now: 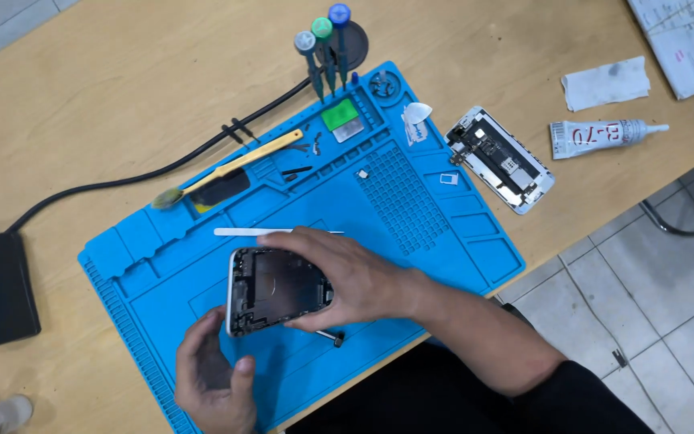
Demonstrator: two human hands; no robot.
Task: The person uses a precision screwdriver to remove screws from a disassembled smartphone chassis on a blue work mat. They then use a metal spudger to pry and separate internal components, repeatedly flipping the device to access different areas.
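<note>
On the blue silicone repair mat [443, 241], near its front edge, an opened phone housing [275, 291] lies with its bare inner frame facing up. The right hand [355, 277] arches over its far end, fingers pressed around the upper and lower edges so that the shell is clamped between thumb and fingertips. The left hand [214, 378] sits just below the housing's near end, fingers curled loosely with the thumb raised; whether it pinches anything cannot be told. A white plastic pry tool [242, 232] lies just beyond the right hand, and a small dark part [332, 337] rests on the mat under the wrist. Further off are a gold-handled brush [226, 171], three upright screwdrivers [323, 44], the removed screen assembly [500, 159] and a tube of adhesive [600, 135]. To handle the shell well, the grip is best kept on the metal rim, steady and level, so that no loose piece slides off the mat.
</note>
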